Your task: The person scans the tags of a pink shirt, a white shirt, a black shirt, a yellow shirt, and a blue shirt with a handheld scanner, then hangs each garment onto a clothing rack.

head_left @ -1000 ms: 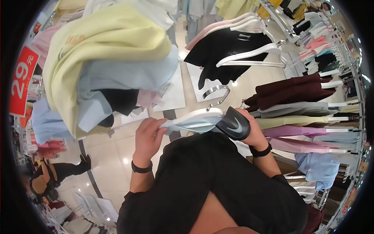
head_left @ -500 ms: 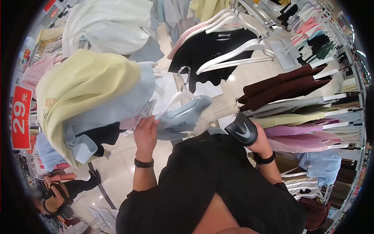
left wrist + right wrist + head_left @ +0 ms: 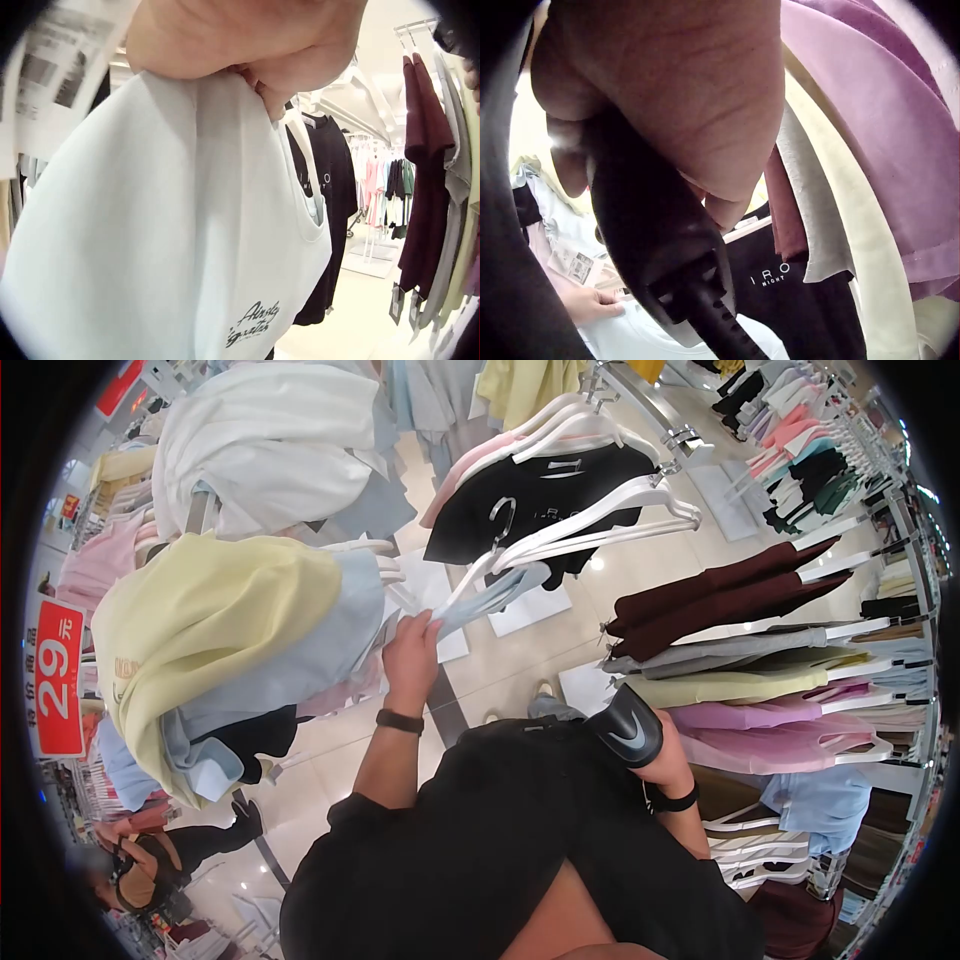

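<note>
My left hand (image 3: 411, 660) pinches the shoulder of a pale blue T-shirt (image 3: 490, 596), which is on a white hanger with its hook pointing up. In the left wrist view the shirt (image 3: 150, 225) hangs from the fingers, dark script on its chest. My right hand (image 3: 668, 758) grips a black device (image 3: 627, 726) with a pale swoosh-shaped mark, low at the right of the shirt and apart from it. The right wrist view shows the device (image 3: 652, 217) from close by, under the palm.
A yellow garment (image 3: 220, 590) lies over a light blue one at left, near a red price sign (image 3: 58, 678). Ahead hang a black T-shirt (image 3: 530, 495) and an unfilled white hanger (image 3: 600, 510). Dark red garments (image 3: 700, 595) hang at right. Someone in black (image 3: 200, 850) is at lower left.
The shirt and its hanger have swung from low in front of me, near the device, up and away towards the black T-shirt. The device has moved slightly down and right.
</note>
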`<state>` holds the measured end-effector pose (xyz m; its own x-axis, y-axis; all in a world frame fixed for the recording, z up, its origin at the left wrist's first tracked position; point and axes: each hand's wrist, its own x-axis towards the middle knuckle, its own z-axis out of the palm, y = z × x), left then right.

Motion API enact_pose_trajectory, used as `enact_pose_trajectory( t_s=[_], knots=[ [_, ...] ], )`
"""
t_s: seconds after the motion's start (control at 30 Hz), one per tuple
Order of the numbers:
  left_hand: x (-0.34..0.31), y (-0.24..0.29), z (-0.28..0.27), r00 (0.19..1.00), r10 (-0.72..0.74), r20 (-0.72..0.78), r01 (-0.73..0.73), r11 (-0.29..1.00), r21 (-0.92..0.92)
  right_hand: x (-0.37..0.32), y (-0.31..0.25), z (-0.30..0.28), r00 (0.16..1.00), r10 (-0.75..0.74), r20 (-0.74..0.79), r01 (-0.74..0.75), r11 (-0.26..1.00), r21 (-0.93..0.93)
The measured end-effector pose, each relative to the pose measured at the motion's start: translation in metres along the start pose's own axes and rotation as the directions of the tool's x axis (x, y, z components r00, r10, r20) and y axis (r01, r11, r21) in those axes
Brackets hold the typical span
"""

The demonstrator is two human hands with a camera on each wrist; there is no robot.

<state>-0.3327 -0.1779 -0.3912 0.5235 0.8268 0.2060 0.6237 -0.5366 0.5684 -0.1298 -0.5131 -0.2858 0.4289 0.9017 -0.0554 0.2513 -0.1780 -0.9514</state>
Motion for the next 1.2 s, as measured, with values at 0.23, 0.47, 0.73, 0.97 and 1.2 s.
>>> enact_pose_trajectory(
  t_s=[0.23, 0.47, 0.73, 0.97, 1.2],
  knots=[
    [0.069, 0.038, 0.016, 0.971, 0.23, -0.062, -0.236, 0.965, -0.117, -0.006, 0.003, -0.01, 1.0, -0.004, -0.01, 0.004, 1.0, 0.023],
    [0.121, 0.078, 0.015, 0.927, 0.359, -0.107, -0.371, 0.918, -0.141, -0.014, 0.002, -0.019, 0.999, 0.0, -0.047, -0.001, 1.0, -0.014],
    [0.149, 0.134, 0.015, 0.895, 0.432, -0.116, -0.446, 0.877, -0.177, -0.021, 0.017, -0.02, 0.997, 0.004, -0.073, -0.007, 0.999, -0.038],
    [0.175, 0.169, 0.025, 0.836, 0.515, -0.187, -0.548, 0.801, -0.241, -0.019, 0.019, -0.023, 0.998, -0.002, -0.062, -0.001, 0.999, -0.039],
    [0.172, 0.162, 0.017, 0.906, 0.384, -0.176, -0.42, 0.867, -0.27, -0.02, 0.015, -0.024, 0.995, 0.07, -0.065, -0.071, 0.997, -0.013]
  ],
)
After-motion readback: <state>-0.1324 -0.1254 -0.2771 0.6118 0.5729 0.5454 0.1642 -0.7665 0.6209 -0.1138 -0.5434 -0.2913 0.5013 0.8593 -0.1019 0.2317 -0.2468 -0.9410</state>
